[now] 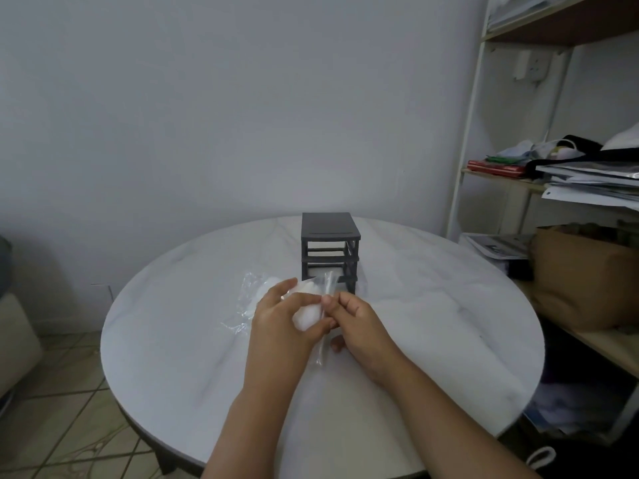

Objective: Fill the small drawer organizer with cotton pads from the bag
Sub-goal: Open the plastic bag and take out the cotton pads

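A small dark grey drawer organizer [328, 242] stands on the round white marble table [179, 340], near its far edge. Its upper slots look open, and something white shows in the lowest level. Just in front of it I hold a clear plastic bag [250, 299] of white cotton pads [306, 318]. My left hand [283, 326] grips the bag and pads from the left. The fingers of my right hand [359, 326] pinch the bag's edge from the right. Both hands hover above the table's middle.
A white metal shelf unit [466, 160] stands to the right, loaded with papers, clothes and a brown paper bag [581, 274]. A plain wall is behind the table. Tiled floor and a pale seat lie to the left.
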